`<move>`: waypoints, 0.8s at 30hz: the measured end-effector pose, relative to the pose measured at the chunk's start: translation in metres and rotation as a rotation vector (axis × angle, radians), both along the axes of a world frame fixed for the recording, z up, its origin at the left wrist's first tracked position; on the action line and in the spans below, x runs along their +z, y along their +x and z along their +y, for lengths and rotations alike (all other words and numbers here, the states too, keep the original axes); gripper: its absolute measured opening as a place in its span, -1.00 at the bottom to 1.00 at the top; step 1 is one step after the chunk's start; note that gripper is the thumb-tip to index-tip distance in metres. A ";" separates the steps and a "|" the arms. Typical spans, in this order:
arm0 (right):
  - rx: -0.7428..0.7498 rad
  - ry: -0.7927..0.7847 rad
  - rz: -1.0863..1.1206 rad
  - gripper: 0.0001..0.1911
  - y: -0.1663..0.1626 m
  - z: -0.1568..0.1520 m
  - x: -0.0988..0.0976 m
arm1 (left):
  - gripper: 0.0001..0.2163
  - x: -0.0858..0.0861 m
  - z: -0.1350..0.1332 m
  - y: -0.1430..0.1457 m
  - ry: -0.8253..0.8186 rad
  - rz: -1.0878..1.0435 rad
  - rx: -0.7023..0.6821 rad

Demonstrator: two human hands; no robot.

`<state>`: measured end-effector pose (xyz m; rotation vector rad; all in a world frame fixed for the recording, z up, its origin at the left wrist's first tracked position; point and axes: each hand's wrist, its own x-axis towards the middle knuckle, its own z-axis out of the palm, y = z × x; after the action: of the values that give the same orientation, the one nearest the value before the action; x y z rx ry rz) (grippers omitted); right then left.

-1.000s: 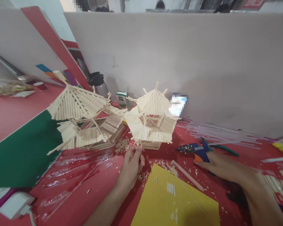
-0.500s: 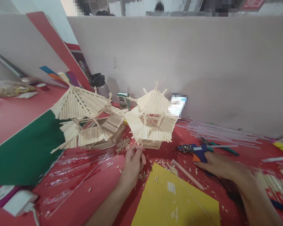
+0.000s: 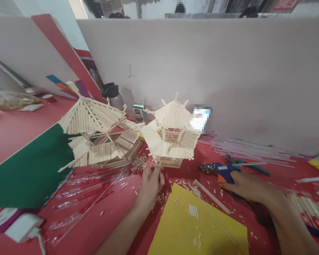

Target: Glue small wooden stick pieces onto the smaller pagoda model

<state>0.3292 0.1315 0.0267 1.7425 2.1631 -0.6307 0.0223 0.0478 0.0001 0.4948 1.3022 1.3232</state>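
Counter (image 3: 117,209): red; littered with wood bits, all the models and tools carried on it.
Wall (image 3: 228,63): grey-white panel, set behind everything.
Green sheet (image 3: 29,173): laid at left, right end hidden by big model (image 3: 95,117).
Big model: stick-built, roofed in two tiers, stood left of small model (image 3: 172,150).
Yellow sheet (image 3: 180,226): laid flat between the forearms, nearest the camera.
Small model: also stick-built and two-tiered; stood upright mid-counter, short of the wall.
Rods (image 3: 255,152): clear, piled loosely at right along the wall.
Right hand (image 3: 244,184): grip wrapped on the handle of glue gun (image 3: 224,170).
Left hand (image 3: 150,182): fingers curled, grip pinched closed at the small model's near-left base; whether a piece is held between the tips cannot be told.
Glue gun: nozzle pointed left towards the small model, tip kept apart from it; body speckled with bits.
Pliers (image 3: 257,168): teal-handled, left just behind the glue gun.
Cut sticks (image 3: 193,211): four or so, lined up on the yellow sheet.
Offcuts (image 3: 139,163): heaped between the models.
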 end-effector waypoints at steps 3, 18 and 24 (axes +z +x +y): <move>0.000 -0.010 -0.005 -0.66 0.001 0.000 -0.001 | -0.76 -0.001 0.000 0.000 0.010 -0.006 -0.008; -0.129 -0.156 0.074 -0.57 -0.001 -0.003 0.000 | -0.67 -0.002 0.002 -0.001 0.000 -0.046 -0.007; -0.144 -0.199 0.064 -0.55 0.003 -0.005 0.002 | -0.72 0.001 0.000 -0.002 -0.007 -0.079 -0.040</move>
<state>0.3322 0.1262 0.0288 1.8029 1.9509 -0.9162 0.0198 0.0481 0.0010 0.4573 1.2259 1.2927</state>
